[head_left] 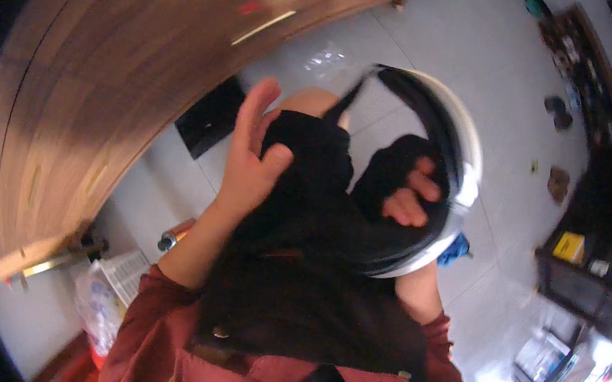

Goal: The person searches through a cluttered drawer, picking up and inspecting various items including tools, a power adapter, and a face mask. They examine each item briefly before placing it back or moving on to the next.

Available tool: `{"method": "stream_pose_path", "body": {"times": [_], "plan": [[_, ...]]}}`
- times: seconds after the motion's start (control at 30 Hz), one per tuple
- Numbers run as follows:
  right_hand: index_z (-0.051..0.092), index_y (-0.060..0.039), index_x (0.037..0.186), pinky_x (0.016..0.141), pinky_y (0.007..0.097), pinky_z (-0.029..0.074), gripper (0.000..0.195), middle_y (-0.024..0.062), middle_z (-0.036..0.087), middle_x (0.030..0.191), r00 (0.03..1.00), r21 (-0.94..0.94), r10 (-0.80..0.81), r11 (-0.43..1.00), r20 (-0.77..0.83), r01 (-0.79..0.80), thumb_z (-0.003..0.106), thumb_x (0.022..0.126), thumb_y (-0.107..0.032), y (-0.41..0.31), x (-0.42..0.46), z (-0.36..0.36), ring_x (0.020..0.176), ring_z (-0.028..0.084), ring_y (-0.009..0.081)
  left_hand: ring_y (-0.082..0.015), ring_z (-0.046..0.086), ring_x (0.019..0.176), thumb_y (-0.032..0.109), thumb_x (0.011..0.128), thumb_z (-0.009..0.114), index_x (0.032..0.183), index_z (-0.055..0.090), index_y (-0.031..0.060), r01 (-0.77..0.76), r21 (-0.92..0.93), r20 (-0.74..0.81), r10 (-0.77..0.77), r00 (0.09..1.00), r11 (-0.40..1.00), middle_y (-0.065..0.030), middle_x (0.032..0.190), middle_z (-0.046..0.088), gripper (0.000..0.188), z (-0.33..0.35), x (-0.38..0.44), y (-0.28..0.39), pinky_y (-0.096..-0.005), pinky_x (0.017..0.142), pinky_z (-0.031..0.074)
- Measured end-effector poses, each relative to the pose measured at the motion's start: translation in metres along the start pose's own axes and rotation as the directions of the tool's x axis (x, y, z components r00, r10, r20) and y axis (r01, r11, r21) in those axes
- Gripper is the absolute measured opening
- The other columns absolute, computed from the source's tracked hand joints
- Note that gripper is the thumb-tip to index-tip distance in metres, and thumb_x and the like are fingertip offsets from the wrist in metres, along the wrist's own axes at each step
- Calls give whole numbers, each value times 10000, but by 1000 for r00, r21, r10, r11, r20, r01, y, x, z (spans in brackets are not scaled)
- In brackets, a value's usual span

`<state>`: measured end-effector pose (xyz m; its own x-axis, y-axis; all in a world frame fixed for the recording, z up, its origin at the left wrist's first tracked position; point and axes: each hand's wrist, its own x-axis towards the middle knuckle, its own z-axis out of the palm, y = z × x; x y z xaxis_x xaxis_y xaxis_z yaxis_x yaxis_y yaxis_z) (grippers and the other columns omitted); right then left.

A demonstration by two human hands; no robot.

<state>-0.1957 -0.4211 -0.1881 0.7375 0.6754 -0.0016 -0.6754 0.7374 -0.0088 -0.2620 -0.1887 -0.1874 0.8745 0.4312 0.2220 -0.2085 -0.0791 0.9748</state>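
Note:
My right hand (413, 197) is curled at the inner side of a curved white-and-black band (469, 175), its fingers bent against black material. The band forms a large open loop, and floor shows through its upper part. A thin black strap (350, 97) runs from the loop's top toward my knee. My right forearm passes under the band, which hides part of the hand. My left hand (256, 157) is raised over my left thigh, thumb and fingers apart, holding nothing. Black cloth (314, 316) covers my lap. Blur leaves the band's exact kind unclear.
A wooden cabinet or table (101, 54) fills the left side. Below it are a black flat object (209, 118), a white plastic basket (123, 278) and a plastic bag (95, 303). Dark shelving with a yellow box (568, 246) stands right. Shoes (557, 184) lie on the tiled floor.

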Motion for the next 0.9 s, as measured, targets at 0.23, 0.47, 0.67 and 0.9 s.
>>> {"method": "stream_pose_path", "body": {"times": [0.23, 0.47, 0.67, 0.9], "plan": [[553, -58, 1075, 576, 397, 448, 585, 159, 594, 829, 930, 308, 293, 926, -220, -219, 430, 817, -568, 32, -24, -12, 621, 544, 307, -264, 435, 1147, 623, 744, 529, 1384, 200, 122, 394, -575, 350, -221, 910, 717, -118, 1291, 412, 877, 55, 3, 25, -419, 979, 342], [483, -74, 1197, 685, 440, 504, 584, 147, 602, 1013, 986, 241, 154, 961, -61, -135, 250, 911, -527, 27, -26, -41, 756, 597, 309, -198, 510, 991, 405, 894, 461, 1309, 315, 72, 436, -357, 128, -419, 899, 826, -123, 1116, 507, 552, 83, 6, -3, -358, 886, 412], [340, -33, 1319, 862, 442, 448, 648, 174, 411, 1302, 994, -449, 67, 888, -86, -98, 330, 887, -515, -11, -60, -39, 1090, 497, 301, -198, 470, 992, 31, 715, 583, 1245, 370, 66, -7, 231, -141, 40, 989, 973, -89, 1116, 453, 572, 120, -18, 20, -333, 894, 387], [346, -1, 1294, 875, 463, 444, 722, 163, 474, 1213, 951, -217, 216, 940, -222, -265, 535, 705, -374, 3, -63, -50, 998, 545, 309, -161, 525, 976, -42, 735, 547, 1219, 453, 69, 44, 85, 146, -56, 988, 995, -50, 1050, 544, 506, 56, -7, 24, -294, 830, 449]]}}
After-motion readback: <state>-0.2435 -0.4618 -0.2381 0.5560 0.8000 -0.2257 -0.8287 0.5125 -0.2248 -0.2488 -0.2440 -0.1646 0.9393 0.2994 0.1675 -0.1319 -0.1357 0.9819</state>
